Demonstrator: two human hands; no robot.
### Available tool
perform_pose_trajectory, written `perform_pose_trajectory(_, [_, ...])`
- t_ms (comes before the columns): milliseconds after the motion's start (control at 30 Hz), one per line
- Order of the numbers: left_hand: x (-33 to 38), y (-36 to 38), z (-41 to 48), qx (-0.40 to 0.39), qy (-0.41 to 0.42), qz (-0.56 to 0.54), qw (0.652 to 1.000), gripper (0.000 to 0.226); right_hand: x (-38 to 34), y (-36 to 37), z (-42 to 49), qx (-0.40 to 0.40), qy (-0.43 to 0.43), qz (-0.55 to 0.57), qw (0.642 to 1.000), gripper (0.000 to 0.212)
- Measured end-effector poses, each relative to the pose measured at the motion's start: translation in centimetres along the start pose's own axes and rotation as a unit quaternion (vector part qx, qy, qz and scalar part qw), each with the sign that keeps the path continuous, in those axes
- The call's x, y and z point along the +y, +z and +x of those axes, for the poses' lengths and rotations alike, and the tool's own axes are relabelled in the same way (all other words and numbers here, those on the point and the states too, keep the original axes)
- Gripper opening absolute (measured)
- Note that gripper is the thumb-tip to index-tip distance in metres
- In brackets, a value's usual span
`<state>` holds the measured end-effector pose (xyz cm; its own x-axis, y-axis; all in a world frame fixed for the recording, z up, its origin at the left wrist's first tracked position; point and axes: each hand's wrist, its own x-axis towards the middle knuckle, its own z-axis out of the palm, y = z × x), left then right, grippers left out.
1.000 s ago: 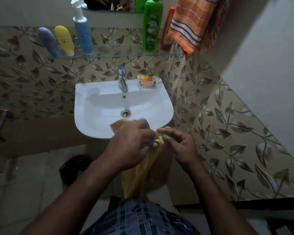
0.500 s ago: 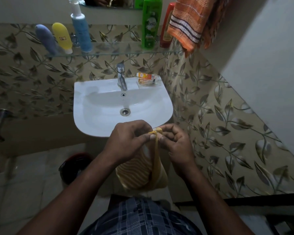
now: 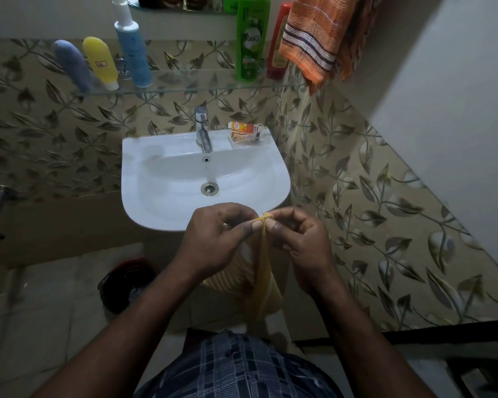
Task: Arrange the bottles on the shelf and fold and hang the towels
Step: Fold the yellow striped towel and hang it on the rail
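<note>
Together, the left hand [image 3: 213,239] and right hand [image 3: 302,242] pinch the top of a yellow striped cloth towel [image 3: 263,271] (it hangs down).

This is a home bathroom. A white wall-hung washbasin [image 3: 161,173] with a chrome tap [image 3: 203,133] sits at centre. Leaf-patterned tiles [image 3: 371,202] cover the walls. At 12 o'clock a glass shelf [image 3: 190,87] carries toiletry bottles [image 3: 252,38], and an orange striped towel [image 3: 314,38] hangs at 1 o'clock.

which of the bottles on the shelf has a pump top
The light blue bottle, just right of the yellow bottle; it alone shows a white pump head.
</note>
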<state>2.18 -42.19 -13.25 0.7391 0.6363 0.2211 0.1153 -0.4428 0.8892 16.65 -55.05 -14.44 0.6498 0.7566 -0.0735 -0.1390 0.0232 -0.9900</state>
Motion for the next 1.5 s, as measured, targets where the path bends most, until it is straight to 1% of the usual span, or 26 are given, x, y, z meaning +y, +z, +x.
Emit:
perform_pose_trajectory(67, [0.1, 0.0, 0.1, 0.007, 0.011, 0.012, 1.0, 0.014, -0.3, -0.1, 0.1, -0.007, -0.006, 0.0, 1.0, 0.011])
perform_pose_trajectory(133, [0.2, 0.1, 0.1, 0.009, 0.019, 0.019, 1.0, 0.017, -0.4, -0.2, 0.2, -0.008, -0.006, 0.009, 1.0, 0.01])
perform_pose_trajectory(400, [0.7, 0.3, 0.3, 0.062, 0.018, 0.031, 0.997, 0.009, -0.9, 0.3, 0.2, -0.006, 0.014, 0.074, 0.997, 0.014])
perform_pose_trajectory(500, [0.9, 0.5, 0.3, 0.076, 0.003, 0.017, 0.997, 0.008, -1.1, 0.4, 0.3, -0.012, 0.009, 0.081, 0.997, 0.013])
perform_pose_trajectory(633, [1.3, 0.4, 0.6, 0.058, -0.002, -0.024, 0.998, 0.01, -1.5, 0.1, 0.7, -0.028, 0.008, 0.087, 0.996, 0.018])
perform_pose_trajectory(667, [1.3, 0.3, 0.7, 0.051, 0.003, -0.035, 0.998, 0.012, -1.7, 0.0, 0.7, -0.034, 0.011, 0.094, 0.995, 0.022])
perform_pose_trajectory(733, [1.4, 0.2, 0.8, 0.037, 0.018, -0.043, 0.998, 0.011, -2.1, 0.1, 0.6, -0.044, 0.025, 0.115, 0.992, 0.031])
perform_pose_trajectory(900, [1.4, 0.0, 1.3, 0.01, 0.032, -0.054, 0.998, 0.009, -2.7, 0.1, 0.8, -0.095, 0.057, 0.175, 0.978, 0.041])
perform_pose_trajectory(967, [1.5, 0.0, 1.4, 0.007, 0.03, -0.049, 0.998, 0.009, -2.8, 0.0, 0.8, -0.093, 0.054, 0.166, 0.98, 0.04])
perform_pose_trajectory(1133, [1.8, 0.2, 1.6, 0.027, 0.027, -0.024, 0.999, 0.008, -3.4, -0.3, 0.7, -0.062, 0.009, 0.098, 0.993, 0.022])
perform_pose_trajectory(1233, [2.0, 0.4, 1.7, 0.048, 0.023, -0.003, 0.999, 0.009, -3.6, -0.5, 0.7, -0.06, -0.021, 0.062, 0.996, 0.025])
perform_pose_trajectory(1367, [2.1, 0.5, 1.8, 0.059, 0.007, 0.006, 0.998, 0.011, -3.4, -0.6, 0.7, -0.076, -0.057, 0.001, 0.995, 0.042])
perform_pose_trajectory(1433, [2.0, 0.4, 2.0, 0.041, 0.003, -0.005, 0.999, 0.014, -3.0, -0.3, 0.7, -0.047, -0.07, -0.022, 0.996, 0.039])
perform_pose_trajectory(1500, [1.9, 0.2, 2.2, 0.017, -0.017, -0.043, 0.999, 0.012, -2.7, -0.4, 0.9, -0.01, -0.085, -0.039, 0.996, 0.027])
